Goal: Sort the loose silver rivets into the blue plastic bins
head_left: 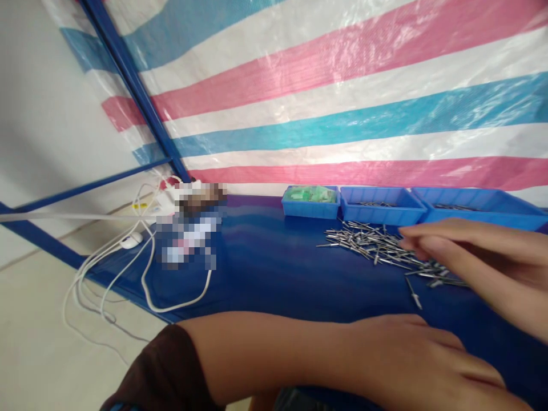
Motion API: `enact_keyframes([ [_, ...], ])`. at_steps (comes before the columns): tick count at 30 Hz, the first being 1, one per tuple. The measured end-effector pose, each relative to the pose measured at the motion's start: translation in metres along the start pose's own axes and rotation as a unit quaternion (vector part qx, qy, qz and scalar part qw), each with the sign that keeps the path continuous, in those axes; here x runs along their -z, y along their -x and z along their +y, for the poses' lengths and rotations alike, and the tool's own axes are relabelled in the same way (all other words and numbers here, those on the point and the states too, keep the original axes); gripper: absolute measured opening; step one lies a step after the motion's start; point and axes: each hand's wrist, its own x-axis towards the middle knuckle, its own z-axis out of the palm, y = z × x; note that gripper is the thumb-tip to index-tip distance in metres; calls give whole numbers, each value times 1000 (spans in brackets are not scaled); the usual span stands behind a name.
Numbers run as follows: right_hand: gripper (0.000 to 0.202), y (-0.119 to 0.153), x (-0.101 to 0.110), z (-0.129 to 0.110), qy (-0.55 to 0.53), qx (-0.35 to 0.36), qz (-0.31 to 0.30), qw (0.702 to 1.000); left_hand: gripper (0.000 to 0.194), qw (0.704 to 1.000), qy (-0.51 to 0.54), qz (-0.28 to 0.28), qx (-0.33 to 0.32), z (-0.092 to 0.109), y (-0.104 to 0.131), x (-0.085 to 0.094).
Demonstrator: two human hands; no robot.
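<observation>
A loose pile of thin metal rivets [368,242] lies on the blue table, in front of three blue bins. My right hand [479,257] reaches in from the right over the right end of the pile, its thumb and index finger brought together; anything between the fingertips is too small to make out. Nearer to me, my left hand [428,359] is low over the table, back of the hand up, its fingertips cut off or hidden at the lower right. One rivet [414,294] lies apart, between the pile and my left hand.
A small bin [311,211] holds green-wrapped packets. The middle bin [381,214] and the right bin [479,217] hold some rivets. White cables [149,285] and blurred items lie at the left, by a blue frame post [141,103]. A striped sheet [299,91] hangs behind.
</observation>
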Motion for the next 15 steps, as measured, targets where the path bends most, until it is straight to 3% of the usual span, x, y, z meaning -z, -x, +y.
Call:
enact_keyframes([
  [2, 17, -56, -6, -13, 99, -14, -42, 994, 26, 995, -29, 22, -92, 6, 6, -2],
  [4, 21, -77, -12, -13, 145, -15, -86, 986, 30, 989, -23, 59, -134, 7, 9, -6],
  [6, 23, -74, -16, -7, 170, 13, -147, 974, 30, 983, 16, 78, -163, 5, 8, -12],
  [9, 21, -60, -21, -4, 204, 50, -221, 952, 26, 983, 73, 107, -129, 2, 2, -19],
  [15, 12, -60, -28, -11, 230, 62, -272, 932, 21, 971, 167, 142, -91, 2, -4, -21],
])
